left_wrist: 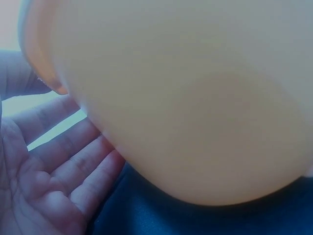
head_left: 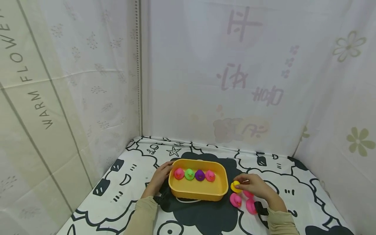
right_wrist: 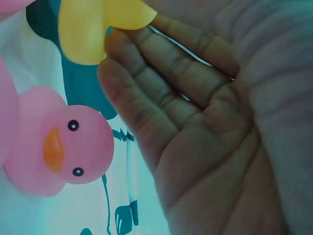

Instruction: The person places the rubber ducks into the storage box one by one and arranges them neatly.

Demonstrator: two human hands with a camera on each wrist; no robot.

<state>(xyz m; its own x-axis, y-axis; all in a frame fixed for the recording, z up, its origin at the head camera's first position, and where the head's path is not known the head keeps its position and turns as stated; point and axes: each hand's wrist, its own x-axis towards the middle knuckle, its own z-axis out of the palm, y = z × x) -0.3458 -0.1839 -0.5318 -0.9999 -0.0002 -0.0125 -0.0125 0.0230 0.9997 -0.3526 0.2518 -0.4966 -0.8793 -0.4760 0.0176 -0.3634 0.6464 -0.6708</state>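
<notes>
Both hands are busy and well apart: left hand (head_left: 160, 178) lies against the near-left end of the yellow tub (head_left: 198, 195), fingers stretched along the outer wall, thumb up by the rim. Across on the other side, right hand (head_left: 255, 186) has a yellow duck (head_left: 236, 187) pinched between thumb and fingertips, just outside the tub's right end! Whether that duck touches the cloth (head_left: 296, 199), I can't tell. Inside the tub sits a neat row, left to right: one pink duck (head_left: 179, 174), a green duck (head_left: 189, 174), a purple duck (head_left: 199, 175), another pink duck (head_left: 210, 176). Under the right hand, more pink ducks (head_left: 235, 200) cluster on the cloth, some partly hidden by the hand and wrist. And the tub itself stands on a big dark patch (head_left: 211, 218) of that cartoon print, pale printed sheets (head_left: 188, 81) hanging all round.
</notes>
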